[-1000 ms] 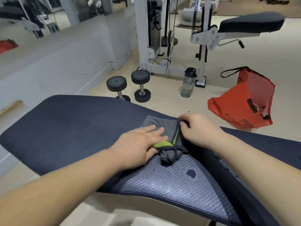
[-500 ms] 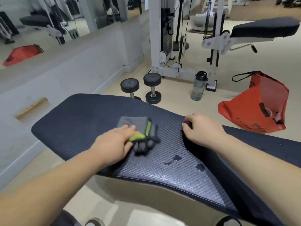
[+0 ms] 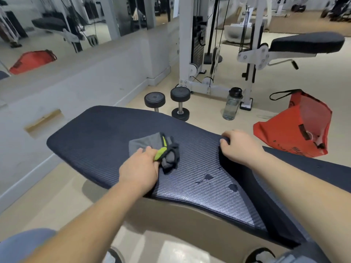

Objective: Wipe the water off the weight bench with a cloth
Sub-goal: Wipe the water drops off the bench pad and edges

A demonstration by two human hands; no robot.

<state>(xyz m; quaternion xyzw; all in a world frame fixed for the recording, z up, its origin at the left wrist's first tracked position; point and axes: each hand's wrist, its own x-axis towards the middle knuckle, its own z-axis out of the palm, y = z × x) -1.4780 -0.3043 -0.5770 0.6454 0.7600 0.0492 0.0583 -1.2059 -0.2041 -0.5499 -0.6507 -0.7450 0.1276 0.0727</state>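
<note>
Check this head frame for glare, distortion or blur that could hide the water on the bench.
Head view: wide-angle distortion bows the edges of the weight bench; light leaves a sheen on its near end, yet the water drops read as dark patches; left hand and cloth are sharp, the bottom corners soft.

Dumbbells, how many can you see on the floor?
2. One dumbbell stands behind the bench, its bottom hidden by it. The other stands just right of it, toward the bottle. The bench could hide more.
</note>
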